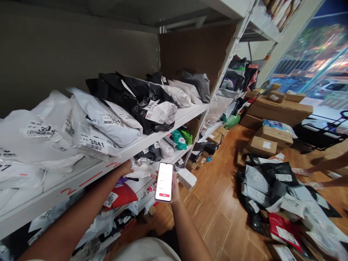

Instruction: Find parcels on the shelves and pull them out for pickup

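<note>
Through the head view, I have my right hand (175,188) wrapped around a slim, rectangular smartphone (164,182) with a bright white screen and a red bar near its bottom; the fingertips show at its far edge, so that grasp looks secure. The phone sits in front of the lower shelving, to the right of my left hand (127,169).

That left hand reaches in beneath the edge of a white, flat-fronted upper shelf (152,137) marked in red. A crumpled, white plastic parcel (143,170) lies just beside its fingers, but I cannot tell whether they are gripping it or only touching. Below the hand lies a bright red, soft plastic parcel (125,195) labelled 3027; above it, on the upper shelf, rest a white plastic bag (91,141) labelled 3041 and a glossy black plastic parcel (133,92). Beyond the hand, farther along the lower level, I see a teal plastic packet (178,139).

I judge the step in hand to be handling or sorting through the lower parcels with the phone kept readable. The next move seems to call for a sure finger hold on one parcel, its label turned outward, my left wrist clear of the shelf edge and the phone steady.
</note>
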The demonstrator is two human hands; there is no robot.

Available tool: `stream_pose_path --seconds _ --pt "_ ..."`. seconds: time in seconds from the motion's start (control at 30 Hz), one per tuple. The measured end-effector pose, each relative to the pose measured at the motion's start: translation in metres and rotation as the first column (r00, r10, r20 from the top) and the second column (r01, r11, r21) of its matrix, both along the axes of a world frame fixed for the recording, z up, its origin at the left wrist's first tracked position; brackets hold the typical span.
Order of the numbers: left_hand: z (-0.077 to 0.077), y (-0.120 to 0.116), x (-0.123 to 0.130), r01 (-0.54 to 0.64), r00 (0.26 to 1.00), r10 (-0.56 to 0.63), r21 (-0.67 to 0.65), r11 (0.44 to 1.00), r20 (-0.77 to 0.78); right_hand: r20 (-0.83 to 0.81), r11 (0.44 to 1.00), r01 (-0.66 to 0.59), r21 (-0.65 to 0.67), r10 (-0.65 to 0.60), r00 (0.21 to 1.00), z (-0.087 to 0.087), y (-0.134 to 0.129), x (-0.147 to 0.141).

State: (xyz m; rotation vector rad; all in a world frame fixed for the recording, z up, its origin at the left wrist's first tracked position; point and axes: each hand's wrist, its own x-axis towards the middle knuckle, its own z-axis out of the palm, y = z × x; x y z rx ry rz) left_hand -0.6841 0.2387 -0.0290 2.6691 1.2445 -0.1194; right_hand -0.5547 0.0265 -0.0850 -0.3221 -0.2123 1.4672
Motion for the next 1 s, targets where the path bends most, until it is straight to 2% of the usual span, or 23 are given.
stream_pose_path --seconds 0.13,0.23,0.27,0.37,0.43,0.5,0.57,0.7,0.77,0.87,1.0 --pt "0.014 -0.035 -0.011 0.045 0.997 -0.056 0.201 0.979 0.049 -0.008 1.0 -0.01 -0.013 0.01 1.0 0.005 -0.005 -0.001" --pt "0.026 -0.067 -0.04 0.061 0.984 -0.11 0.322 0.945 0.137 -0.005 0.999 -0.01 -0.032 0.01 1.0 0.009 -0.009 -0.001" --pt "0.029 -0.076 -0.053 0.061 0.974 -0.138 0.375 0.925 0.181 -0.001 0.999 -0.007 -0.041 0.007 1.0 0.011 -0.009 -0.001" --pt "0.031 -0.092 -0.098 0.035 0.911 -0.272 0.598 0.8 0.311 0.017 0.997 0.003 -0.073 -0.002 1.0 0.013 -0.009 -0.001" --pt "0.027 -0.097 -0.127 -0.025 0.899 -0.276 0.67 0.742 0.34 0.028 0.996 0.001 -0.092 0.001 1.0 0.014 -0.009 -0.004" --pt "0.02 -0.104 -0.153 -0.091 0.908 -0.227 0.694 0.714 0.352 0.036 0.994 -0.007 -0.107 0.011 0.999 0.015 -0.012 -0.01" --pt "0.012 -0.114 -0.175 -0.109 0.922 -0.191 0.699 0.707 0.337 0.044 0.993 -0.021 -0.119 0.027 0.999 0.014 -0.016 -0.019" --pt "-0.003 -0.14 -0.206 -0.061 0.945 -0.164 0.643 0.764 0.284 0.05 0.989 -0.068 -0.13 0.075 0.996 0.011 -0.032 -0.036" --pt "-0.008 -0.154 -0.216 -0.091 0.946 -0.127 0.623 0.777 0.297 0.044 0.983 -0.059 -0.173 0.067 0.997 0.009 -0.043 -0.04" --pt "-0.013 -0.171 -0.232 -0.217 0.932 -0.028 0.617 0.756 0.362 0.052 0.948 -0.003 -0.317 0.021 0.998 0.008 -0.062 -0.041" --pt "-0.022 -0.189 -0.255 -0.455 0.845 0.149 0.545 0.704 0.513 0.072 0.896 -0.011 -0.444 0.048 0.996 0.013 -0.085 -0.032"
